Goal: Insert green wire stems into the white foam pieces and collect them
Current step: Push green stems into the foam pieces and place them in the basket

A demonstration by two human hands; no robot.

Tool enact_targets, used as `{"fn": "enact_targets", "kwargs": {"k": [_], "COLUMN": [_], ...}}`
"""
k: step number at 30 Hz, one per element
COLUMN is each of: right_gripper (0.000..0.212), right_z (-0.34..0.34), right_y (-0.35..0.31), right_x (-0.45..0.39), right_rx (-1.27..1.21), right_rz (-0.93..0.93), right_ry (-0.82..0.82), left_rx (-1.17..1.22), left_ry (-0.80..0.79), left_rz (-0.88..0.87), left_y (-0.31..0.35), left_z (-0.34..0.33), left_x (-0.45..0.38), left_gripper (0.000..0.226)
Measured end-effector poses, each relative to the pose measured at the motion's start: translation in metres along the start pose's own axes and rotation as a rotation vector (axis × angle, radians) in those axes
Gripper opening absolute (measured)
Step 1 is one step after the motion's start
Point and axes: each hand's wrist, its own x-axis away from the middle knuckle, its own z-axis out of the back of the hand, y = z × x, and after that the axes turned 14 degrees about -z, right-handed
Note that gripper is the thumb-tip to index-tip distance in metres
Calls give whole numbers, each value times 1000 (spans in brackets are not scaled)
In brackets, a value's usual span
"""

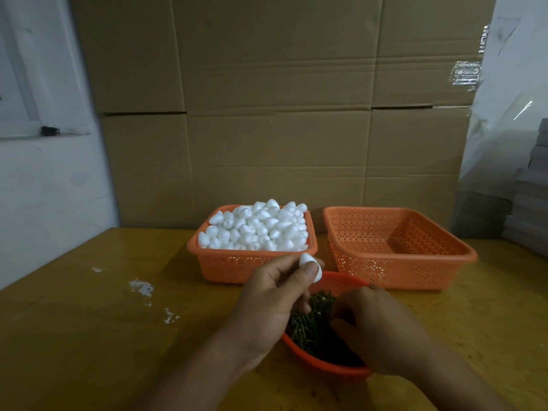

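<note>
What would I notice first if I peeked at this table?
Probably the orange plastic basket heaped with white foam pieces, at the back of the yellow wooden table, beside an empty orange basket. Nearer, the left hand pinches one white foam piece while the right hand reaches into a red bowl of green wire stems.

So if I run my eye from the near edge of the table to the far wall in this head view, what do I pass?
Round red basket of green wire stems → left hand pinching a white foam piece → orange basket heaped with foam pieces → stacked cardboard boxes.
</note>
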Motion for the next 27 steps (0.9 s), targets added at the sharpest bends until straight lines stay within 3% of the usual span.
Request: {"fn": "enact_targets", "kwargs": {"k": [7,13,20,24,27], "right_gripper": [4,14,13,21,11], "right_z": [10,12,16,12,8], "right_y": [1,0,-9,-12,-14], "right_x": [1,5,12,14,14], "right_rx": [-261,-700,-1124,-1228,-1211], "right_rz": [-5,41,200,241,257], "right_ry": [145,178,156,107,103], "left_rx": [353,399,387,382,377], "left_ry": [81,80,79,80,82], "left_rz": [160,246,308,305,303], "left_y": [6,10,9,9,9], "left_z": [-1,1,2,0,0], "left_x": [-1,-1,-1,0,0], "left_gripper": [32,22,29,33,36]}}
